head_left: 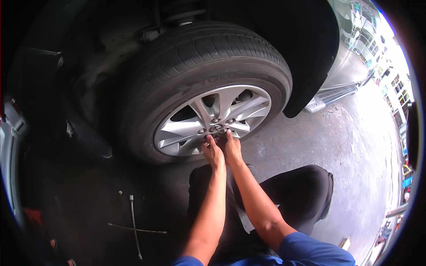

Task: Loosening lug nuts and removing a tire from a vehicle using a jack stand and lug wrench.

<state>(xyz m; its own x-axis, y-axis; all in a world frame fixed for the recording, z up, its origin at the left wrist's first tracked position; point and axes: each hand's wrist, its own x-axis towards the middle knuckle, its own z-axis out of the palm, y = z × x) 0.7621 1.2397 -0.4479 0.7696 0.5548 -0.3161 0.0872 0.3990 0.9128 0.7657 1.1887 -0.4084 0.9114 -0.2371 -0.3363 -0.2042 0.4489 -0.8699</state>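
A silver alloy wheel (228, 97) with a black tire (208, 71) is on the vehicle in front of me. Around its center cap (216, 128) sit several lug nuts (214, 121). Both my arms reach to the lower part of the hub. My left hand (214, 154) has its fingers bent in just below and left of the cap; whatever they pinch is hidden. Close beside it on the right, my right hand (232, 148) has thumb and fingers closed at a lug position, its index fingertip against the wheel. The two hands nearly touch.
On the dark floor at lower left lies a cross-shaped lug wrench (134, 228), with a small round metal piece (120, 192) near its upper end. The dark wheel arch liner (306, 53) curves over the tire. My bent knee (306, 186) is below the wheel, at right.
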